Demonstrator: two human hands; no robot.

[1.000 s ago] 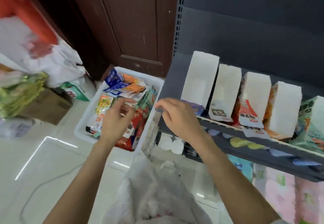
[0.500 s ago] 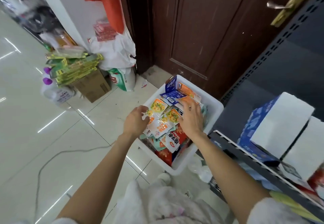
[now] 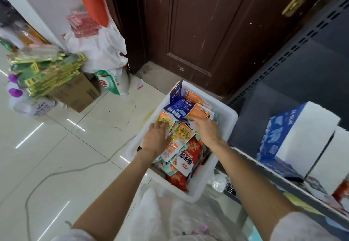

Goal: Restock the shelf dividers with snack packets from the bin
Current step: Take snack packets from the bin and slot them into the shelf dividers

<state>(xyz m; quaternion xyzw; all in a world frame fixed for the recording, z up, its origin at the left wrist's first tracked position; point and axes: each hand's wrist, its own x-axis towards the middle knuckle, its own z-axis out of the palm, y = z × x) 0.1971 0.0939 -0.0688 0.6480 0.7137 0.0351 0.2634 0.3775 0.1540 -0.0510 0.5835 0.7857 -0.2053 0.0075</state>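
Note:
A white plastic bin (image 3: 224,116) stands on the floor, heaped with snack packets: blue ones (image 3: 177,106), orange ones (image 3: 198,111), yellow-flowered ones (image 3: 182,132) and red ones (image 3: 194,150). Both hands are down in the pile. My left hand (image 3: 155,138) lies on the packets at the bin's left side, fingers on a yellow-flowered packet. My right hand (image 3: 205,129) reaches under the orange packet, its fingertips hidden. At the right, the dark shelf (image 3: 251,127) carries white dividers (image 3: 306,137), with a blue packet (image 3: 277,133) against the first one.
A dark wooden door (image 3: 207,33) stands behind the bin. On the tiled floor at left are a cardboard box (image 3: 75,93) topped with green-yellow packs, white sacks (image 3: 98,46) and purple-capped bottles (image 3: 28,103). A thin cable (image 3: 56,172) runs across the tiles.
My right hand left the shelf edge and went into the bin beside my left hand. The view swung from the shelf down to the bin. Both hands have shifted slightly among the packets.

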